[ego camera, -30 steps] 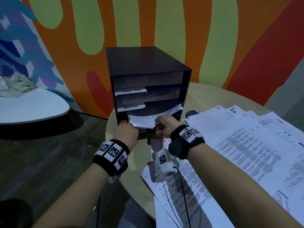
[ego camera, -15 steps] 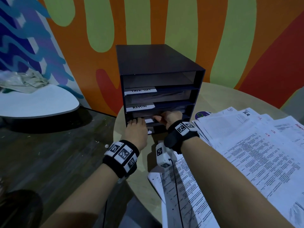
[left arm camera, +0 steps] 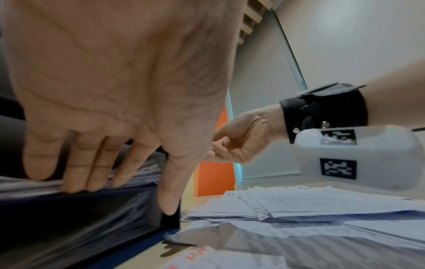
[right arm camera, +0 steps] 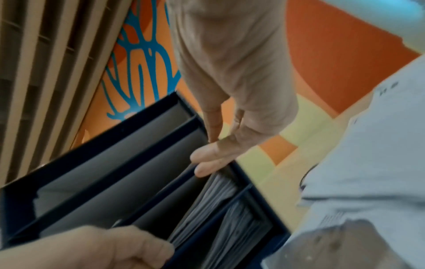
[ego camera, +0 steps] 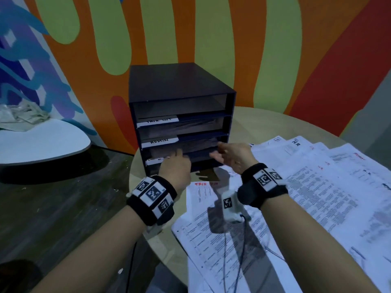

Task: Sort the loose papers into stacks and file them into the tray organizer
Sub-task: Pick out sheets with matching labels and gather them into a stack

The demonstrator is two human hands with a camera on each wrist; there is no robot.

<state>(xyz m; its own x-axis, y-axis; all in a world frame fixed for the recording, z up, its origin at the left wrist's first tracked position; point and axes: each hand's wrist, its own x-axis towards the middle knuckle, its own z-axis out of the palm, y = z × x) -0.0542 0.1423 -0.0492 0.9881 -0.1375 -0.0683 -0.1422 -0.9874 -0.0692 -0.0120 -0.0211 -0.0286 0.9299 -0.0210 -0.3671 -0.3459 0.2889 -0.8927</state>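
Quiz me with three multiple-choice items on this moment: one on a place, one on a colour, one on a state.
1. Where do the loose papers lie relative to the tray organizer?
A. On top of it
B. On the table, to its right and in front of it
C. Pinned to the wall behind it

2. What colour is the tray organizer?
A. White
B. Red
C. Dark navy

3. What state is its top slot in?
A. Empty
B. Stuffed with sheets
C. Shut by a lid

Answers:
1. B, because the head view shows the sheets fanned over the table beside the organizer.
2. C, because its top and walls look dark navy in the head and right wrist views.
3. A, because only a bare grey interior shows in that slot.
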